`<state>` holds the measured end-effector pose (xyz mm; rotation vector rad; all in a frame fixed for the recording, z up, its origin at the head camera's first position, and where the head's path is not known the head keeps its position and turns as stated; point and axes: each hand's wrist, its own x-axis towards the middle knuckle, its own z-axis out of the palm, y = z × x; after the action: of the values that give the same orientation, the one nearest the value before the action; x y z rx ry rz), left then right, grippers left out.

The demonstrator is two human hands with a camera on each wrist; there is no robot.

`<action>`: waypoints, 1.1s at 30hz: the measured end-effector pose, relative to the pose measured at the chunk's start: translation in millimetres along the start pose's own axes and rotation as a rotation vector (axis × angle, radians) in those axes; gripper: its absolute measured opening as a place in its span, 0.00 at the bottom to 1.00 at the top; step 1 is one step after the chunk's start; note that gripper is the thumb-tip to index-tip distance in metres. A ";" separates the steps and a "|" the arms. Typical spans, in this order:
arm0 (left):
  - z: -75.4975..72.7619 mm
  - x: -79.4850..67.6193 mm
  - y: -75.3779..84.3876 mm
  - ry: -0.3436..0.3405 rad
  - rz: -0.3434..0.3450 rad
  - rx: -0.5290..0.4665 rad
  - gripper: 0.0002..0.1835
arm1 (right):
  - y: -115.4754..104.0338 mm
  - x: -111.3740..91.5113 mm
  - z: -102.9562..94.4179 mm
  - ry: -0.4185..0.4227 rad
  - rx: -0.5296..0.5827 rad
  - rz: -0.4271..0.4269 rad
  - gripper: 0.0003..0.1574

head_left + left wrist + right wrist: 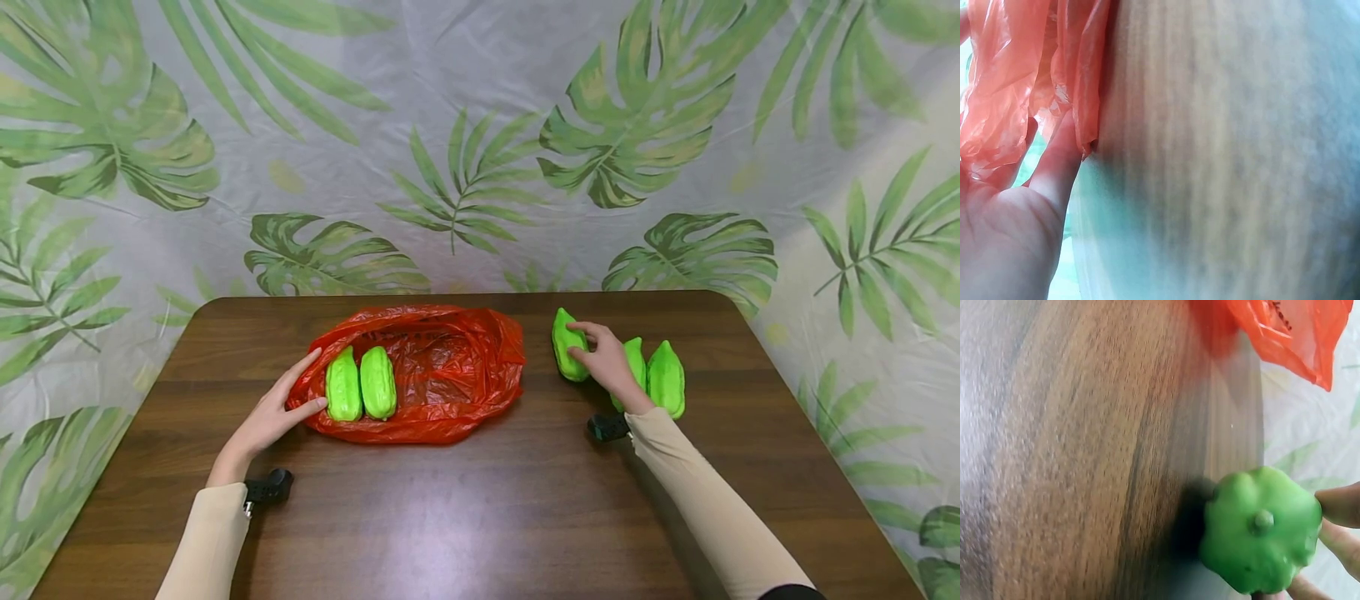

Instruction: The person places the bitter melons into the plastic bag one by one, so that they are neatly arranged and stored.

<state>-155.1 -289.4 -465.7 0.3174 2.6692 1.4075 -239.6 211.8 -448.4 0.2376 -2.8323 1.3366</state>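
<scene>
My left hand (272,412) holds the left rim of a red plastic bag (457,429), fingers and thumb spread along it. In the left wrist view, folds of the bag (1004,81) partly hide the fingers. Two bright green, ridged gourds, like bitter melons, lie side by side in the wide-mouthed bag: a left one (343,387) and a right one (378,383). To the right of the bag, my right hand (606,360) grips another green gourd (566,346) between thumb and fingers. Its lobed end with a short stem shows as the held gourd (1260,531) in the right wrist view.
Two more green gourds lie beside my right wrist, one (636,362) partly hidden by the hand and another (666,379) at its right. Everything rests on a dark wooden table (450,517). A leaf-patterned cloth (487,108) hangs behind the table's far edge.
</scene>
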 end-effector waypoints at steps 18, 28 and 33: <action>0.9 -0.2 -4.1 0.003 -0.007 0.010 0.42 | 0.0 -2.6 10.4 -0.047 0.043 -0.049 0.29; 0.6 0.7 -2.1 0.000 -0.003 -0.004 0.42 | 0.4 -7.6 8.7 -0.046 0.121 -0.025 0.28; 1.0 0.0 -1.5 -0.002 -0.008 -0.011 0.42 | -1.7 -8.5 7.6 -0.024 0.136 -0.034 0.28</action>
<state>-155.2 -289.5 -467.5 0.3072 2.6578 1.4179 -230.5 206.1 -452.5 0.3034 -2.7455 1.5305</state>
